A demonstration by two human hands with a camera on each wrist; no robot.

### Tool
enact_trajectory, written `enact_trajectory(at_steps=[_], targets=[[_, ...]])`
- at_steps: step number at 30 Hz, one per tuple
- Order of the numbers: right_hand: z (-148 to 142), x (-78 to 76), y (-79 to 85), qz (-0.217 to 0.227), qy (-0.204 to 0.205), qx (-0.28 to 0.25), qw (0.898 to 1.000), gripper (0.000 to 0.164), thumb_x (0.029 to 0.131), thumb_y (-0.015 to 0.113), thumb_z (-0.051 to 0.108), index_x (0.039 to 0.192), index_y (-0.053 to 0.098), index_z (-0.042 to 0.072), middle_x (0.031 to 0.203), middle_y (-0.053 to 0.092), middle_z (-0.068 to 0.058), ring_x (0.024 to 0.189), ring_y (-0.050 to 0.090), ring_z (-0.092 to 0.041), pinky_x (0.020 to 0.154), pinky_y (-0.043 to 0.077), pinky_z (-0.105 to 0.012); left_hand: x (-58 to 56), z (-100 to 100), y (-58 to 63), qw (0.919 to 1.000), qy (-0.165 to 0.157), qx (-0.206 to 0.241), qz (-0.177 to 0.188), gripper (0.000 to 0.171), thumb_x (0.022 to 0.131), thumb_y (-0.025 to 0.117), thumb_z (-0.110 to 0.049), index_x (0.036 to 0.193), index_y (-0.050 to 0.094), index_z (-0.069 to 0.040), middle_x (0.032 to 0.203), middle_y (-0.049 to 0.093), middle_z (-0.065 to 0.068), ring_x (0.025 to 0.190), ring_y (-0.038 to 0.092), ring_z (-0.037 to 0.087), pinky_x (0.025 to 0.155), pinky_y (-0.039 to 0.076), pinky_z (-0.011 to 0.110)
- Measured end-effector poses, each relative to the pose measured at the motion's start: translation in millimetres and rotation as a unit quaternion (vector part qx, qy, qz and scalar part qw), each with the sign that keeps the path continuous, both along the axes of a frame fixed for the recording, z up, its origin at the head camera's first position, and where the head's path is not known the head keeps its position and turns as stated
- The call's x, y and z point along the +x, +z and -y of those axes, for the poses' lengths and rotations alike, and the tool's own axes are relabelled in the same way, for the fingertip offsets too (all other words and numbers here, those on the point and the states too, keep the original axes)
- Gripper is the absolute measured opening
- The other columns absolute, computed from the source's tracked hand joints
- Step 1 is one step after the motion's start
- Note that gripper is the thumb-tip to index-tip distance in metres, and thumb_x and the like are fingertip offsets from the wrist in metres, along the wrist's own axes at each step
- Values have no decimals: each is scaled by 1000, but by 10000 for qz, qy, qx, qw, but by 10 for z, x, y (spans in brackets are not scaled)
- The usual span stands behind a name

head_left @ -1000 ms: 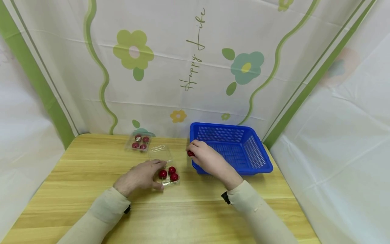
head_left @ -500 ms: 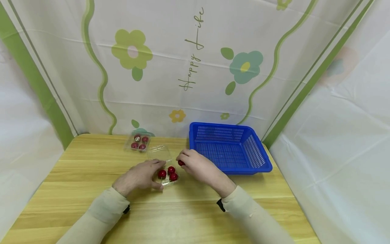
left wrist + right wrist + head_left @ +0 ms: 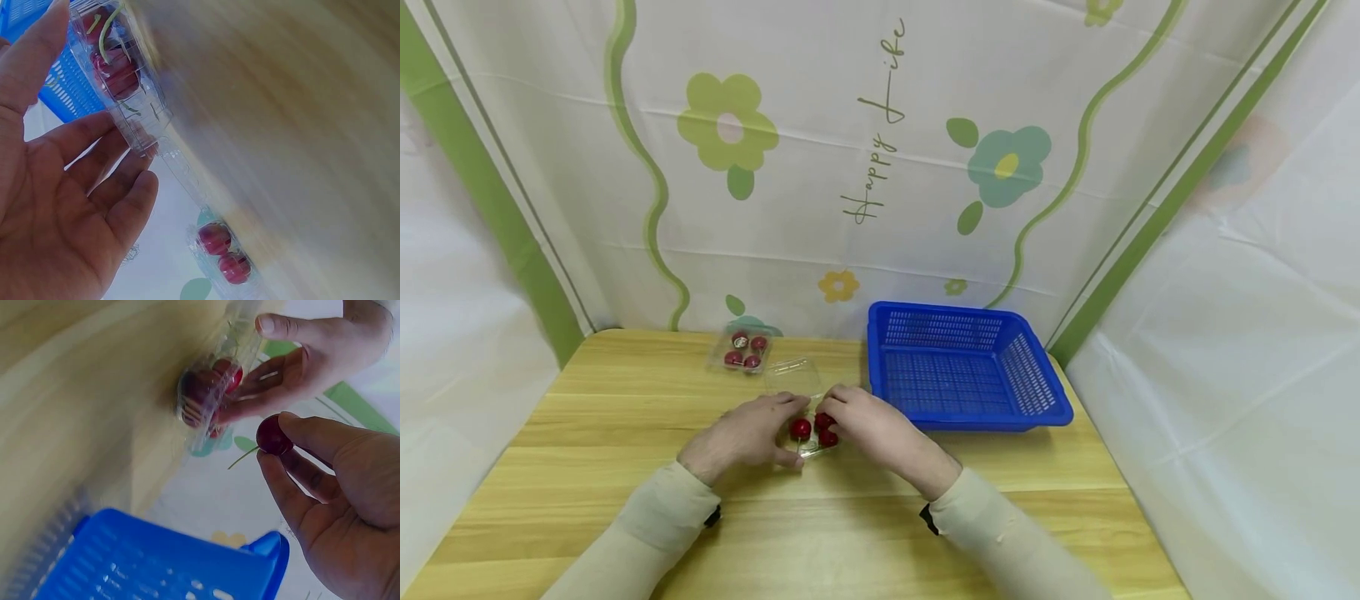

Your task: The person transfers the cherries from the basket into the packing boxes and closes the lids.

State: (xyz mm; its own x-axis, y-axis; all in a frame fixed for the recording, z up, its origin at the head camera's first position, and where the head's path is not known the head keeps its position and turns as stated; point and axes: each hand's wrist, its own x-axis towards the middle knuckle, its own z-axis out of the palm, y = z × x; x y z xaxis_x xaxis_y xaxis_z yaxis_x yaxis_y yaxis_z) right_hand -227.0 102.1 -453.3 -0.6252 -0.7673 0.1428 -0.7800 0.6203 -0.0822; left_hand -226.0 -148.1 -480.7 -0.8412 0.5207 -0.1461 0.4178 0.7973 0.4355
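My left hand (image 3: 747, 433) spans the left side of a clear plastic clamshell box (image 3: 811, 450), thumb at its front corner and fingers at its back edge. Inside the box are red cherries (image 3: 801, 429) with green stems, partly covered by my right hand in the head view. Its lid (image 3: 793, 377) is folded back flat on the table. My right hand (image 3: 880, 433) is over the box's right side and pinches one dark red cherry (image 3: 274, 435) between thumb and fingertips, its stem hanging free. In the right wrist view this cherry is apart from the box (image 3: 203, 400).
A blue perforated basket (image 3: 970, 421) stands on the wooden table (image 3: 820, 542) to the right. At the back left sits a second clear box (image 3: 741, 350), closed, with several cherries in it. A printed curtain (image 3: 805, 208) hangs behind the table.
My right hand has travelled left from the basket's near-left edge to over the clamshell box, carrying the cherry. The left hand has stayed at the box.
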Motion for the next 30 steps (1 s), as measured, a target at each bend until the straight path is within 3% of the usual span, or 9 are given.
enact_trajectory(at_steps=[7,16,24,30], targets=[[132,9,-127,-274,65,143,9995,22,109,85,12,130,84,13,130,82,-2,120,80,-19,105,70,-28,9,14,0,10000,9,6,-36,103,93,102,-46,173,54,-2,178,57,26,160,59,55,131,52,73],[221,18,-240,-1,219,208,9995,23,112,80,14,135,83,14,135,82,1,123,80,-16,110,67,-26,21,13,3,9998,-127,92,-118,100,93,102,-44,172,57,-3,174,61,22,156,64,52,127,57,71],[176,59,-255,67,-125,308,9994,23,114,80,17,136,83,16,137,82,2,124,81,-17,109,69,-30,12,21,21,9998,-152,18,-139,102,91,103,-45,172,56,-2,175,61,23,155,64,52,127,58,71],[69,125,-332,50,-107,260,9996,25,110,84,16,135,83,13,135,83,-1,124,82,-18,109,69,-29,-14,50,17,9994,-325,5,-74,104,90,104,-45,172,56,-2,176,59,22,157,63,51,129,56,70]])
